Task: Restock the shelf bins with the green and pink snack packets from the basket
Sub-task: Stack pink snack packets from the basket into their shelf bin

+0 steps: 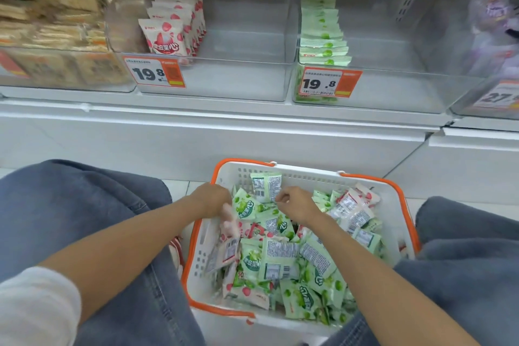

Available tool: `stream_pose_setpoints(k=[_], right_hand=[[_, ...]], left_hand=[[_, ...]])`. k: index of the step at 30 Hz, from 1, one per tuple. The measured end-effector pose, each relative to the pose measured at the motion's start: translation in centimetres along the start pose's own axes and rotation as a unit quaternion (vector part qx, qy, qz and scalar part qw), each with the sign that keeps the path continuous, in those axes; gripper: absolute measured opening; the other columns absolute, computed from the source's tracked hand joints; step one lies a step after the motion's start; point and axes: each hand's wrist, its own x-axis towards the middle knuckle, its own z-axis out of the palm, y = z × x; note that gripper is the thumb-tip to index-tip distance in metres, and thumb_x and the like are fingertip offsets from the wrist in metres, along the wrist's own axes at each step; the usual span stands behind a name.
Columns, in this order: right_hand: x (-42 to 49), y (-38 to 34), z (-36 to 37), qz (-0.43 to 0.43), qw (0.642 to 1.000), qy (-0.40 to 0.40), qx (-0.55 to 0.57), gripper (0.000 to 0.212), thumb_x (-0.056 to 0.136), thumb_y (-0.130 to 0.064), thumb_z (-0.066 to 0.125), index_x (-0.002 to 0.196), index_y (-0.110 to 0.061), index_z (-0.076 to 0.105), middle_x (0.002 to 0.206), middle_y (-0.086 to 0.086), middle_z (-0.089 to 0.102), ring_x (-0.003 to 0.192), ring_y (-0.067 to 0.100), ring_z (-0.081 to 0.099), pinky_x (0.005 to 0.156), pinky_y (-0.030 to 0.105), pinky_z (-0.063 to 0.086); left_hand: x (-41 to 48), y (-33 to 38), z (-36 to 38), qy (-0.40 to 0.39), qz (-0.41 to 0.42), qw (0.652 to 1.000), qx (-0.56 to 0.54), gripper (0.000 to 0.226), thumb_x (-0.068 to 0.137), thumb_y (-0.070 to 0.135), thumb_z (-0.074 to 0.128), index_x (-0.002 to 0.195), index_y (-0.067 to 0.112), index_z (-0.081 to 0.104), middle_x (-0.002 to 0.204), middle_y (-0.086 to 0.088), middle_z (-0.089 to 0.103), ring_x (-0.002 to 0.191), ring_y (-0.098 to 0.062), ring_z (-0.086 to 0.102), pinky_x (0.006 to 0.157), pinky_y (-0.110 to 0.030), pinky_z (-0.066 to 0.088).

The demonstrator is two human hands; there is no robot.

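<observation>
snack packets (280, 258) in basket (373, 178) on shop floor (179, 188), right hand (296, 205) pinching one, left hand (210, 198) unclear

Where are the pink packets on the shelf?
Head view, upper left: the shelved pink packets stand along the left side of their clear bin, left of the green stack.

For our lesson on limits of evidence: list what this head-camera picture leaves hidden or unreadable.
- Head view: fingers of the left hand, motion-blurred; grip unclear.
- Head view: bottom of the basket, covered by packets.
- Head view: front of the green packet the right hand pinches, facing away.
- Head view: rightmost price tag, cut by the frame edge.
</observation>
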Motion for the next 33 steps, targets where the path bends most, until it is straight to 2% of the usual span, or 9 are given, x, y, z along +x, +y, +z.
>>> stream_pose_setpoints(k=[3, 4, 8, 11, 13, 18, 22, 28, 33], right_hand=[[-0.8, -2.4, -0.2, 0.002, 0.982, -0.090, 0.166, 0.070, 0.076, -0.023, 0.080, 0.138, -0.025, 0.045, 0.127, -0.013, 0.051, 0.116, 0.010, 0.052, 0.100, 0.034, 0.046], [-1.0, -3.2, -0.2, -0.009, 0.973, -0.098, 0.210, 0.072, 0.076, -0.023, 0.081, 0.137, -0.025, 0.045, 0.130, -0.013, 0.053, 0.117, 0.008, 0.053, 0.102, 0.034, 0.046], [-1.4, -6.0, -1.8, -0.050, 0.957, -0.036, 0.285, 0.029, 0.087, -0.016, 0.071, 0.115, -0.017, 0.062, 0.106, -0.001, 0.073, 0.093, 0.010, 0.070, 0.083, 0.030, 0.055], [-1.5, -7.9, -3.7, -0.053, 0.939, -0.036, 0.338, 0.024, 0.089, -0.014, 0.068, 0.113, -0.010, 0.064, 0.102, 0.004, 0.074, 0.082, 0.009, 0.071, 0.065, 0.016, 0.051], [-1.4, -9.4, -4.5, -0.056, 0.930, -0.038, 0.361, 0.026, 0.088, -0.014, 0.069, 0.113, -0.006, 0.064, 0.103, 0.008, 0.074, 0.084, 0.015, 0.071, 0.068, 0.021, 0.053], [-1.2, -15.2, -7.3, -0.106, 0.927, -0.032, 0.357, 0.021, 0.089, -0.011, 0.068, 0.108, -0.004, 0.065, 0.090, 0.004, 0.073, 0.077, 0.011, 0.070, 0.068, 0.022, 0.055], [-0.2, -20.4, -9.7, -0.139, 0.938, 0.005, 0.319, 0.008, 0.086, -0.003, 0.070, 0.091, -0.008, 0.066, 0.079, 0.000, 0.071, 0.066, 0.006, 0.068, 0.060, 0.021, 0.055], [4.5, -29.8, -13.5, -0.195, 0.902, 0.115, 0.368, 0.016, 0.086, -0.006, 0.070, 0.100, -0.011, 0.063, 0.096, 0.003, 0.072, 0.076, 0.012, 0.069, 0.069, 0.026, 0.056], [11.9, -34.3, -11.5, -0.134, 0.961, 0.107, 0.216, 0.016, 0.079, -0.006, 0.077, 0.090, -0.009, 0.065, 0.100, 0.004, 0.071, 0.086, 0.017, 0.069, 0.078, 0.031, 0.058]], left_hand=[[0.2, 0.2, -2.3, 0.121, -0.023, 0.965, -0.232, 0.043, 0.092, 0.041, 0.064, 0.056, 0.024, 0.048, 0.053, 0.010, 0.044, 0.054, -0.006, 0.044, 0.058, -0.027, 0.034], [0.0, 0.5, -3.3, 0.146, -0.013, 0.941, -0.304, 0.045, 0.093, 0.039, 0.064, 0.054, 0.025, 0.045, 0.047, 0.011, 0.044, 0.049, -0.002, 0.042, 0.057, -0.022, 0.032], [-0.8, 1.6, -6.8, 0.203, -0.016, 0.855, -0.477, 0.048, 0.092, 0.042, 0.062, 0.055, 0.016, 0.048, 0.048, 0.010, 0.043, 0.045, -0.004, 0.040, 0.051, -0.017, 0.031], [-1.0, 2.3, -9.0, 0.254, -0.043, 0.774, -0.579, 0.042, 0.094, 0.043, 0.059, 0.065, 0.014, 0.052, 0.054, 0.011, 0.057, 0.051, -0.002, 0.055, 0.052, -0.016, 0.041], [-1.0, 2.5, -10.8, 0.323, -0.055, 0.757, -0.566, 0.049, 0.095, 0.038, 0.061, 0.054, 0.019, 0.042, 0.041, 0.012, 0.047, 0.039, 0.000, 0.043, 0.046, -0.020, 0.034], [-2.1, 0.0, -14.9, 0.466, -0.101, 0.731, -0.487, 0.059, 0.093, 0.044, 0.060, 0.048, 0.015, 0.037, 0.046, -0.002, 0.041, 0.046, -0.016, 0.035, 0.051, -0.032, 0.029], [-4.6, -3.1, -18.9, 0.530, -0.067, 0.731, -0.425, 0.050, 0.100, 0.045, 0.047, 0.064, 0.011, 0.052, 0.060, -0.001, 0.053, 0.056, -0.012, 0.048, 0.058, -0.033, 0.035], [-8.1, -10.8, -21.8, 0.648, -0.177, 0.645, -0.364, 0.034, 0.103, 0.037, 0.038, 0.079, 0.017, 0.051, 0.065, 0.010, 0.049, 0.058, -0.006, 0.043, 0.053, -0.029, 0.030], [-7.5, -14.8, -20.4, 0.639, -0.267, 0.610, -0.386, 0.037, 0.103, 0.031, 0.036, 0.073, 0.013, 0.045, 0.060, 0.006, 0.041, 0.054, -0.008, 0.034, 0.049, -0.026, 0.023]])
